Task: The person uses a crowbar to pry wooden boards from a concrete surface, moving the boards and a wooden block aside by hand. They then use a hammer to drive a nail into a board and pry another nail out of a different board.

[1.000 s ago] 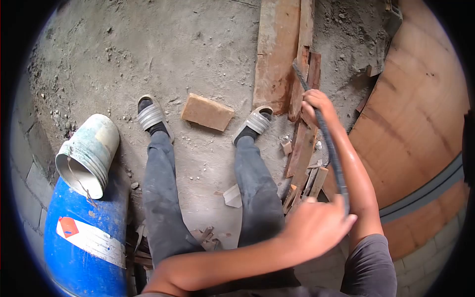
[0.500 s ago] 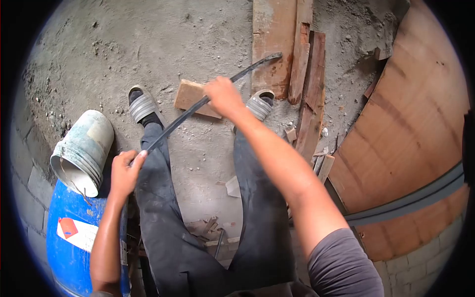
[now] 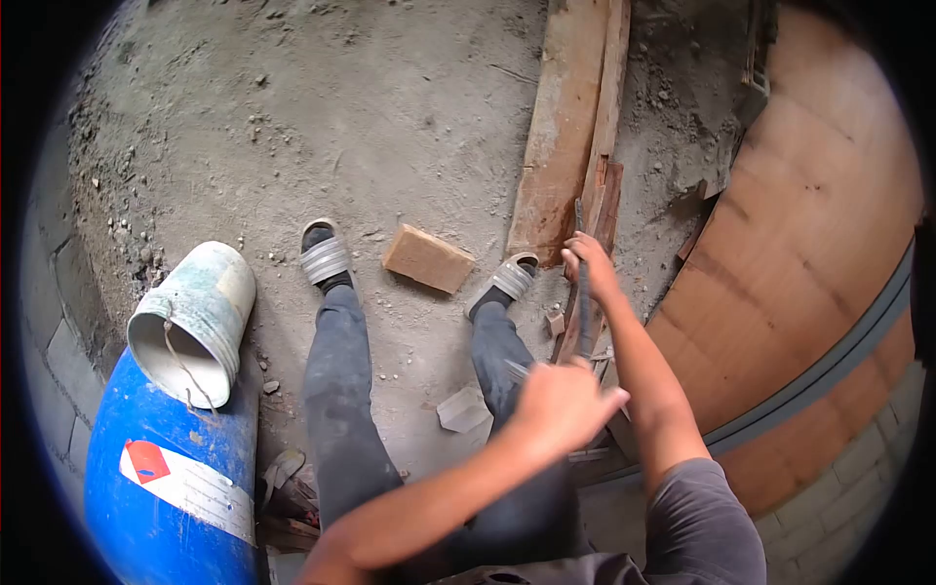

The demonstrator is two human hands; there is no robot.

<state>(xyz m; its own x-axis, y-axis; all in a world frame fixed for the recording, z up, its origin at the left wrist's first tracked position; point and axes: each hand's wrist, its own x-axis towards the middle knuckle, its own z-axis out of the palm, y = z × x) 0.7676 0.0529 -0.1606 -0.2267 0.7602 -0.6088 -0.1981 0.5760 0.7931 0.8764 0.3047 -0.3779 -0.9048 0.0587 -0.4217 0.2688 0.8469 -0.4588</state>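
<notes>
A long dark metal crowbar (image 3: pixel 584 317) runs nearly straight away from me, over the right side of my body, its far end close above the timber. My right hand (image 3: pixel 593 265) is closed round its upper part. Nearer to me, my left hand (image 3: pixel 565 405) is closed at the bar's lower end, blurred by motion, thumb pointing right. The left forearm crosses over my right thigh. Beneath the far hand lie a reddish broken board (image 3: pixel 606 210) and a longer plank (image 3: pixel 556 146).
A tan block (image 3: pixel 429 258) lies on the dirt floor between my sandalled feet. To the left, a dirty white bucket (image 3: pixel 219 278) lies tipped on a blue drum (image 3: pixel 166 439). A large plywood sheet (image 3: pixel 809 234) leans along the right, with a grey strip (image 3: pixel 809 390) across it.
Both hands have swung right with the crowbar, which turned from a diagonal to nearly straight ahead. My left hand crossed from left of my legs to the right. The view shifted too.
</notes>
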